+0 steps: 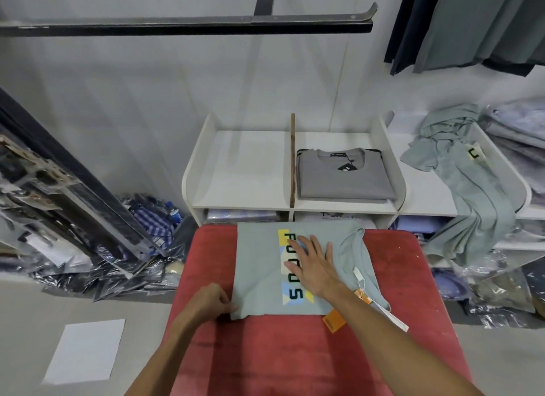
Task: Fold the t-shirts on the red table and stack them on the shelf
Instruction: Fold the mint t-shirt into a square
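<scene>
Mint-green FOCUS t-shirt [259,265] folded on red desk [295,351]; right hand [312,263] flat, pressing print; left hand [211,302] pinching shirt's near-left corner.

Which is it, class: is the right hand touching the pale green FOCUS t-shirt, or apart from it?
Touching. The head view shows the right hand lying flat, fingers spread, on the pale green FOCUS t-shirt.

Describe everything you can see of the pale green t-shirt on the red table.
The pale green t-shirt lies flat and partly folded on the red table, soft knit by its look, collar to the right. A multicoloured print reads FOCUS. Orange and white tags trail from its collar. The right hand presses flat on the print; the left hand pinches its near left edge.
</scene>
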